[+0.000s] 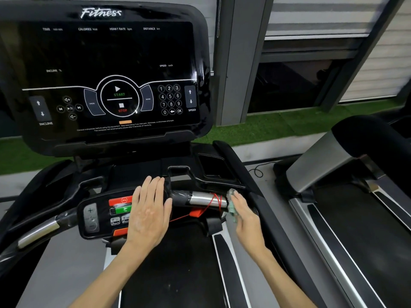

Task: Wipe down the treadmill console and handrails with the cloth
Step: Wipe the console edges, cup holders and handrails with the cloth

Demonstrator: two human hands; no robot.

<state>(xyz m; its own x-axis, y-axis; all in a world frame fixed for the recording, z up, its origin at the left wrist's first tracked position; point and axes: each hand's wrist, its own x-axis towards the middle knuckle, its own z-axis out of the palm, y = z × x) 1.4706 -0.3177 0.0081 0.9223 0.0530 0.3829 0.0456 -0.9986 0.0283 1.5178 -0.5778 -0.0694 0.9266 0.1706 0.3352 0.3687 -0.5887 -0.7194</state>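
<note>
The black treadmill console (104, 70) fills the upper left, its screen dark with START and STOP markings. Below it runs the front handlebar with a small control panel (100, 215) and a silver grip section (204, 200) wound with a red cord. My left hand (149, 212) lies flat, fingers straight, on the right part of the control panel. My right hand (244, 211) grips a small green cloth (231, 205) and presses it against the right end of the silver grip. The left handrail (37, 233) curves down at the lower left.
A red safety clip (196, 212) hangs on its cord under the bar. The black belt (178, 270) runs below my arms. A second treadmill (347, 196) stands close on the right. Green turf (278, 125) and a window wall lie behind.
</note>
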